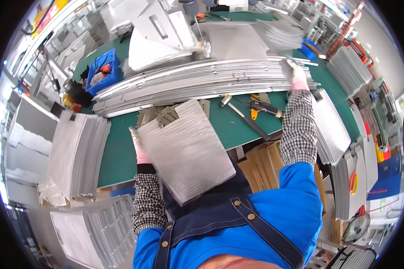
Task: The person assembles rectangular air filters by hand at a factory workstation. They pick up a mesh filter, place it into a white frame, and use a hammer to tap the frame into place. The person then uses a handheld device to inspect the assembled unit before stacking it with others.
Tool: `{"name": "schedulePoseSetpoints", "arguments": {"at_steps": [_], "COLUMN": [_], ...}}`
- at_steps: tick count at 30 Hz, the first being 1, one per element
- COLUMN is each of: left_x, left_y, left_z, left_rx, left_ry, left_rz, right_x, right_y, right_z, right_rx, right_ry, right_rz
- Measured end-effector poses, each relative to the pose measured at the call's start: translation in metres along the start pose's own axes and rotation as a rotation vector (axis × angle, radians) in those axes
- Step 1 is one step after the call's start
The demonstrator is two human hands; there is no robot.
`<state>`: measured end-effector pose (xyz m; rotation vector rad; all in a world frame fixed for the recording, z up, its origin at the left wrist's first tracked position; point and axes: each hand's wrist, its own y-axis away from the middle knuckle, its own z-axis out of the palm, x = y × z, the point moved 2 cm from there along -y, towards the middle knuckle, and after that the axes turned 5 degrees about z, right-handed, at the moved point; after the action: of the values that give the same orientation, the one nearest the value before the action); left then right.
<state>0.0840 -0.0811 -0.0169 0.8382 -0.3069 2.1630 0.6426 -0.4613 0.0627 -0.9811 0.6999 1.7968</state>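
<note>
A grey mesh panel, rectangular with a notched upper corner, is tilted in front of my body. My left hand, in a pale glove, grips its left edge; the fingers behind the panel are hidden. My right arm reaches far across the bench. At the right end of a long pile of silvery metal strips, my gloved right hand has its fingers curled over a strip at the top of the pile. Between the pile and me lie a hammer and a black and orange power tool.
The green bench carries panel stacks at its left and right. A blue bin stands at the back left, beside large white sheets. Cardboard sits below the front edge. More panels stand lower left.
</note>
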Motion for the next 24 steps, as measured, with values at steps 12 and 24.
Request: {"name": "schedulePoseSetpoints", "arguments": {"at_steps": [12,24], "left_x": [-0.004,0.000], "left_y": [-0.004,-0.003], "left_z": [-0.001,0.001], "left_rx": [-0.012,-0.066], "left_ry": [0.155,0.202], "left_rz": [-0.061,-0.066], "right_x": [-0.008,-0.012], "right_y": [0.086,0.114], "right_z": [-0.014,-0.037], "right_rx": [0.107,0.145], "right_ry": [-0.003,0.075], "right_rz": [-0.357,-0.276]}}
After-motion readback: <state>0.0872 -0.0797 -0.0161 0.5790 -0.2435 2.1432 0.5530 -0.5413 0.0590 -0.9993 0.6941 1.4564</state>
